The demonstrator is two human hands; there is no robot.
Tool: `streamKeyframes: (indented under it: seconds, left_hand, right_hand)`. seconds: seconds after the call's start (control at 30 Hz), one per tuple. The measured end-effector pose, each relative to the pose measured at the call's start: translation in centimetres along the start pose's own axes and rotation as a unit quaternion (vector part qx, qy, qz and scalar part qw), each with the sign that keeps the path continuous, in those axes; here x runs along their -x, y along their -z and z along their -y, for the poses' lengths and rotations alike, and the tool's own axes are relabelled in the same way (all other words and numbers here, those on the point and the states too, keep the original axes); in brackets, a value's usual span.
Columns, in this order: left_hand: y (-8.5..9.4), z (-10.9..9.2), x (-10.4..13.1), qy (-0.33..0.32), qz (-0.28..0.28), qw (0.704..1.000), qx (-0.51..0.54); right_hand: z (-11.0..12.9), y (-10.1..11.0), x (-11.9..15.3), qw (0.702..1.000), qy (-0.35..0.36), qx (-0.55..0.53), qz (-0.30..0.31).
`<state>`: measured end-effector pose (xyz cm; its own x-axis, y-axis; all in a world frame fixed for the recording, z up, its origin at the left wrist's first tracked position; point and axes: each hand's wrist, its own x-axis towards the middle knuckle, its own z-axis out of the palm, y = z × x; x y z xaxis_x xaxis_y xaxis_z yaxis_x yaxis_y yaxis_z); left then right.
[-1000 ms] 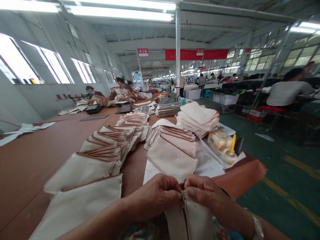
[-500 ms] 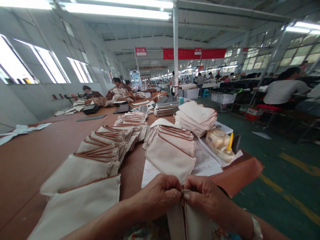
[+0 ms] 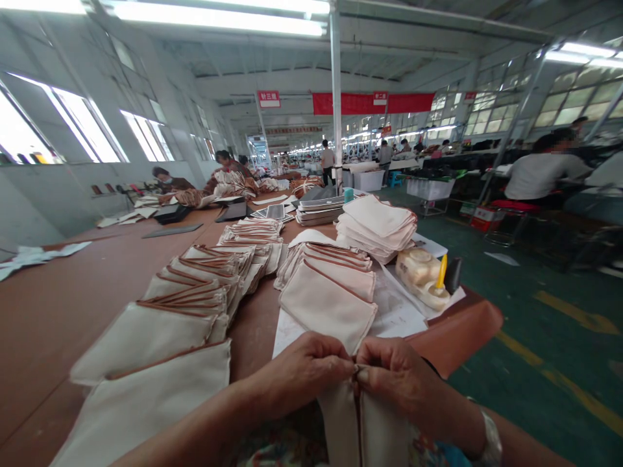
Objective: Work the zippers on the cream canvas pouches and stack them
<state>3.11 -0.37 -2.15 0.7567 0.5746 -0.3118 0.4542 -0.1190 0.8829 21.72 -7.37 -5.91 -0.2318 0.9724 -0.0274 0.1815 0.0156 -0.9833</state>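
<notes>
My left hand (image 3: 311, 366) and my right hand (image 3: 402, 373) meet at the lower middle, thumbs and fingertips pinched on the top end of a pale fabric piece (image 3: 384, 428). A dark brown edged slit runs down the middle of this piece, which hangs towards my lap. Just beyond my hands lies a fanned stack of pale pieces with brown edges (image 3: 326, 301). To the left, a long overlapping row of similar pieces (image 3: 160, 337) stretches away over the brown table (image 3: 53, 324). The fingertips hide the exact spot being pinched.
A pile of pale panels (image 3: 377, 224) stands behind the fanned stack. Right of it is a glue-stained container (image 3: 421, 272) with a yellow-handled tool (image 3: 442, 271). A metal post (image 3: 335, 97) rises beyond. Several people sit or stand farther off.
The view has shifted slightly to the right, so the scene sits a little farther left. Both hands keep their pinch on the fabric, with small finger movements.
</notes>
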Motion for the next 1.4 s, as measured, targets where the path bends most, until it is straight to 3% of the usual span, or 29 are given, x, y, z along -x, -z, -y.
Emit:
streamKeyframes:
  seconds: [0.17, 0.3, 0.4, 0.53, 0.63, 0.77, 1.0, 1.3, 1.4]
  left_hand:
    - [-0.1, 0.6, -0.6, 0.014, -0.002, 1.0, -0.018]
    - [-0.9, 0.0, -0.2, -0.03, -0.034, 0.992, -0.117]
    - [-1.2, -0.3, 0.4, -0.073, -0.055, 0.983, -0.161]
    - [-0.7, 0.1, 1.0, -0.126, -0.092, 0.98, -0.121]
    - [-0.2, 0.7, 1.3, -0.19, -0.143, 0.956, -0.174]
    - [-0.1, 0.9, 1.4, -0.246, -0.106, 0.92, -0.286]
    - [-1.3, 1.4, 1.1, -0.203, -0.148, 0.894, -0.371]
    - [-2.4, 1.1, 0.7, -0.139, -0.168, 0.898, -0.383]
    - [-2.0, 0.6, 0.4, -0.118, -0.16, 0.925, -0.325]
  right_hand:
    - [0.2, -0.2, 0.3, 0.999, 0.008, 0.035, -0.023]
    - [0.1, -0.5, 0.5, 0.995, 0.015, 0.081, -0.052]
    - [-0.3, -0.3, 0.5, 0.997, 0.016, 0.05, -0.05]
    - [-0.6, 0.1, 0.5, 0.999, 0.0, -0.026, -0.023]
    - [-0.6, 0.1, 0.6, 0.997, -0.034, -0.061, -0.012]
    - [-0.2, -0.2, 0.8, 0.994, -0.061, -0.086, -0.014]
    - [-0.8, -0.4, 0.9, 0.994, -0.049, -0.1, -0.017]
    - [0.0, -1.0, 0.7, 0.997, -0.043, -0.047, -0.042]
    - [0.3, -1.1, 0.7, 0.998, -0.044, -0.014, -0.047]
